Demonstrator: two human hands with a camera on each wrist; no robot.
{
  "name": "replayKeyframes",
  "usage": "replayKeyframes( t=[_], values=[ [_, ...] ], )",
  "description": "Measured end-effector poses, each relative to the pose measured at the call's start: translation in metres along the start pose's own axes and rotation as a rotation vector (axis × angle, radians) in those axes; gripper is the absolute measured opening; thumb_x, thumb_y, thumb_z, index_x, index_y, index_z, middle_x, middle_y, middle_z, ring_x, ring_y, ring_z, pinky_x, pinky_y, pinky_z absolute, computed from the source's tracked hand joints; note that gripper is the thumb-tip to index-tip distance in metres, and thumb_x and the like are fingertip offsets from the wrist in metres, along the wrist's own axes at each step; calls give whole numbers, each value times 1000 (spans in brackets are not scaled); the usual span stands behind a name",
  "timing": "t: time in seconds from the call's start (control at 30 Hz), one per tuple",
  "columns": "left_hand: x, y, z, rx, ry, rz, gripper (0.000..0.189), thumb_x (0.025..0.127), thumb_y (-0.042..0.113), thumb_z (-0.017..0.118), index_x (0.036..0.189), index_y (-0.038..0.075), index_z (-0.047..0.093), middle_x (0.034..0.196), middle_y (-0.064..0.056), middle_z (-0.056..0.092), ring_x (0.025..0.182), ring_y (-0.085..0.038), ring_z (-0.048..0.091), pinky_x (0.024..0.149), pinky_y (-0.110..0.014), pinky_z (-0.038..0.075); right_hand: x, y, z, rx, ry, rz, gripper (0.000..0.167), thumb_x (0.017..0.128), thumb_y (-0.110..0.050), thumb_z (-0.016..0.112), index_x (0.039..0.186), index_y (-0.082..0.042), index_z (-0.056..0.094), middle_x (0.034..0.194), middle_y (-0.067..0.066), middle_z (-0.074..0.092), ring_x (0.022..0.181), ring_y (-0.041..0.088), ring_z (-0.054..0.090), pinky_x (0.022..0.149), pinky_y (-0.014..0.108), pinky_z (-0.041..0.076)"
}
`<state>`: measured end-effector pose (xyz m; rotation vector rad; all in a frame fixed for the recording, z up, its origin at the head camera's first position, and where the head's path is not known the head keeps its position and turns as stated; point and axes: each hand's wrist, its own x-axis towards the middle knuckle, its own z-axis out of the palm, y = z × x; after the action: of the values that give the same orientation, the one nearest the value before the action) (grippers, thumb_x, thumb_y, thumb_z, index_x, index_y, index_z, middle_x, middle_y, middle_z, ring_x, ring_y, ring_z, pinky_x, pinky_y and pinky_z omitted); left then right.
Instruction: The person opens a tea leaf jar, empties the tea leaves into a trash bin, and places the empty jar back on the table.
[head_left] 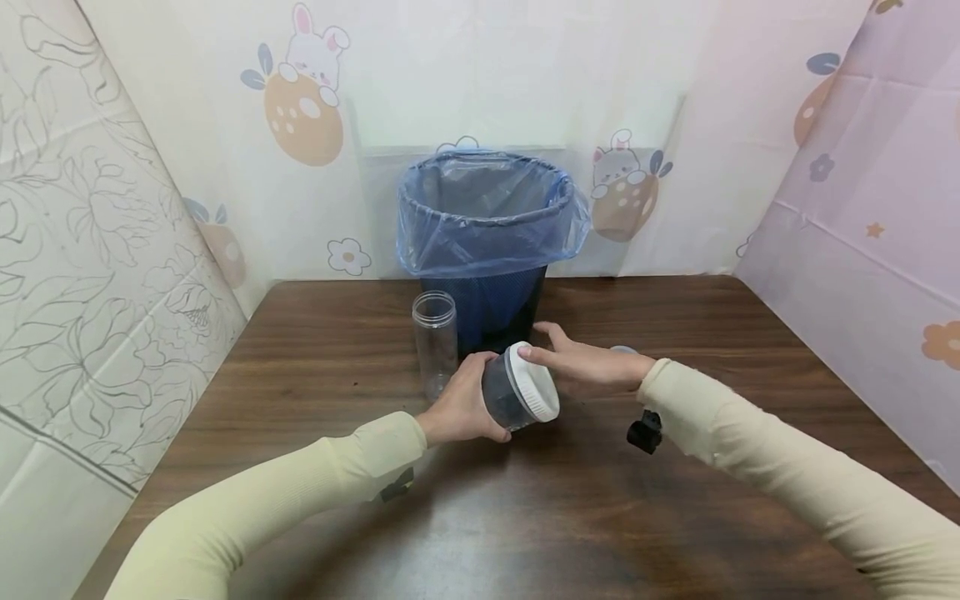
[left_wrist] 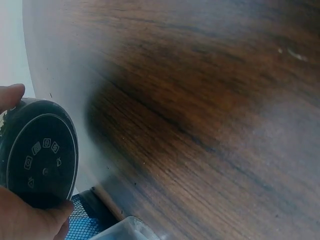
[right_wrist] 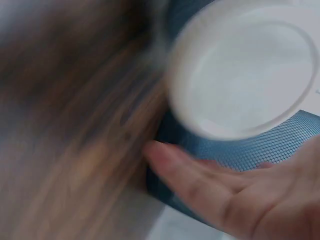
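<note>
the person's left hand [head_left: 465, 407] holds a jar [head_left: 501, 396] with a ribbed white lid [head_left: 536, 379] set on it, near the middle of the desk [head_left: 322, 350]. its fingers wrap the jar from the left, with the thumb on the near side and the other fingers on the far side. the jar is tilted, lid toward the right and base toward the left; the left wrist view shows the dark round base, marked with a ring of small symbols.

the right hand [head_left: 588, 360] reaches in from the right, its fingers held out and loosely spread, gripping nothing. the thumb overlaps the edge of the lid in the head view, but whether it touches cannot be told. the right wrist view is blurred; there a finger shows close to the lid.

just left of the jar and beyond the left hand, a tall clear container [head_left: 435, 340] stands upright, its threaded mouth bare. behind both, toward the far side of the desk, stands a dark mesh bin [head_left: 487, 304], a blue bag [head_left: 487, 246] folded over its rim. a small pale rim of something [head_left: 624, 348] shows behind the right wrist, mostly hidden. a curtain [head_left: 637, 67] printed with rabbits and fruit hangs beyond the desk. both arms wear pale sleeves [head_left: 322, 462].
</note>
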<state>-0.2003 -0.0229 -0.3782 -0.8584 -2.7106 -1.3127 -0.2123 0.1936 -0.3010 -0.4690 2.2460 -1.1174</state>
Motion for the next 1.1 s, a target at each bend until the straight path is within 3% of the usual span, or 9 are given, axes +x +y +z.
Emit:
replayKeyframes(
  t=[0.1,0.23,0.37,0.53,0.67,0.77,0.93,1.1],
  values=[
    [0,0,0,-3,-3,-3,103,46,12,94,132,-2,38,123,-13,47,108,-26,50,94,-39,42,1,-4,0,54,-39,128,93,92,-56,48,149,-9,-8,143,24,21,115,40,51,95,50,42],
    [0,1,0,-4,-8,6,102,46,12,93,132,-2,39,123,-14,47,108,-26,50,94,-39,42,2,-2,1,37,-40,109,84,91,-46,58,146,-7,8,132,22,34,98,31,59,80,43,52],
    [-2,2,1,-7,-29,0,102,47,13,93,132,-2,39,124,-13,47,108,-26,49,94,-38,42,0,3,0,22,-71,-21,75,86,-30,71,139,-13,21,135,18,30,110,31,49,81,41,51],
    [-3,2,2,-10,-45,-15,103,48,14,94,134,-1,38,125,-12,47,109,-25,49,95,-37,42,-2,8,-4,-157,-31,-271,76,74,-20,81,134,-14,34,130,11,38,111,31,42,82,42,48],
    [-2,4,2,-22,-40,-17,103,48,13,93,134,-1,38,126,-12,47,110,-24,49,95,-37,41,-3,10,-5,-120,-56,-367,79,72,-10,81,135,-11,33,131,10,36,113,32,39,80,44,51],
    [-1,6,1,-27,-28,-16,103,47,13,93,133,-1,39,125,-12,47,110,-25,49,95,-38,41,-4,11,-6,-72,-71,-375,81,72,-4,79,137,-12,31,132,11,34,114,34,38,78,44,53],
    [-1,7,0,-23,0,-15,102,46,12,93,132,-2,40,124,-13,49,110,-26,50,95,-38,41,-11,9,-12,-11,-87,-315,83,73,-4,79,139,-16,30,132,12,35,113,35,42,81,44,52],
    [-2,6,0,-32,12,-34,103,46,12,93,133,-2,39,125,-13,48,111,-26,49,96,-39,41,-14,10,-22,-77,-80,-270,83,74,-11,81,140,-23,31,134,7,35,113,32,42,82,42,51]
  ],
)
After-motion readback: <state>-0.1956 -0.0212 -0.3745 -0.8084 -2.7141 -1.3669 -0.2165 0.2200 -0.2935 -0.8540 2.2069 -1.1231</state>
